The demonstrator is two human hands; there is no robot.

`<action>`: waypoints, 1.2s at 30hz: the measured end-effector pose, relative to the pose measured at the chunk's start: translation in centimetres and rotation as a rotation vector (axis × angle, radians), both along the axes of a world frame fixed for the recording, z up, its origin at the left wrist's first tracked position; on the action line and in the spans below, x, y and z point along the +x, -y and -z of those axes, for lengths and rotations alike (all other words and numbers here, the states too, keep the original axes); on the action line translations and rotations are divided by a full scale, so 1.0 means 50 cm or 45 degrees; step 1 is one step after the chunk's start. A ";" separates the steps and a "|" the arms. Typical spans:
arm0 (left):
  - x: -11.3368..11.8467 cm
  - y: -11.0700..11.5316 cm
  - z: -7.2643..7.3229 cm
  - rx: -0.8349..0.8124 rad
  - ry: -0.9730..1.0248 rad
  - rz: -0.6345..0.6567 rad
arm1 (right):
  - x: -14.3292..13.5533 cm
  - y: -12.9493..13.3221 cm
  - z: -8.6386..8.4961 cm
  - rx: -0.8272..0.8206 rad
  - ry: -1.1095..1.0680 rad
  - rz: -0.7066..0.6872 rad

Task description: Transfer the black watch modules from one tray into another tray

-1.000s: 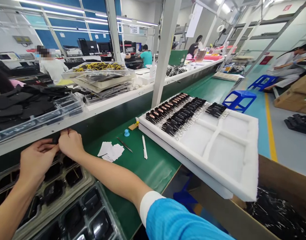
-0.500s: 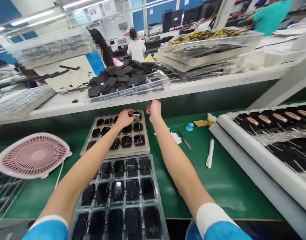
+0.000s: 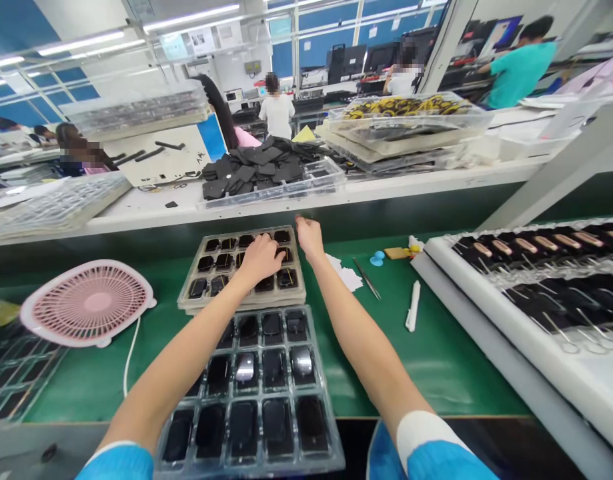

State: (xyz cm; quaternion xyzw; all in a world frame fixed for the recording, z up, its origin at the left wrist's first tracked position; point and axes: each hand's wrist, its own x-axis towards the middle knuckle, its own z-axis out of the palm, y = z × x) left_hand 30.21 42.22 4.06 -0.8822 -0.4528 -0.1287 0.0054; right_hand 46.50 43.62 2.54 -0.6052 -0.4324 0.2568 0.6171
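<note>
My left hand (image 3: 262, 257) rests over the upper tray (image 3: 199, 303), fingers bent down onto one of its dark square pieces; whether it grips one is hidden. Just right of that tray's back corner is my right hand (image 3: 309, 237), raised, with its fingers curled together at the tips; anything between them is too small to make out. The upper tray holds rows of black pieces, some with yellow strips. Nearer to me lies a clear plastic tray (image 3: 319, 400) filled with dark rounded pieces.
A pink fan (image 3: 99, 302) lies left. Tweezers (image 3: 367, 279), white paper scraps (image 3: 350, 277) and a white tube (image 3: 413, 307) lie right, near a white foam tray (image 3: 436, 267). A shelf (image 3: 386, 189) with black pads (image 3: 261, 167) runs behind. Several people are beyond.
My left hand has moved from the upper tray's back right corner towards its middle and no longer shows the shiny piece. My right hand stays beside the tray. The camera view has shifted.
</note>
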 end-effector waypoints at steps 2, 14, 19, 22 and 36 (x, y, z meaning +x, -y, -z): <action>0.004 0.006 0.001 -0.031 0.013 -0.059 | -0.007 0.022 0.010 -0.026 0.057 0.019; 0.010 -0.020 0.023 -0.322 1.130 -0.023 | -0.006 0.053 0.010 -0.021 0.680 -0.379; 0.034 -0.022 -0.015 -0.326 1.407 -0.035 | -0.010 0.050 -0.003 0.198 0.520 -0.414; 0.045 -0.017 -0.022 -0.261 1.415 -0.030 | -0.030 0.051 -0.002 0.209 0.278 -0.342; 0.032 -0.011 0.010 -0.378 0.894 -0.160 | 0.019 0.046 -0.039 -0.084 -1.532 -0.331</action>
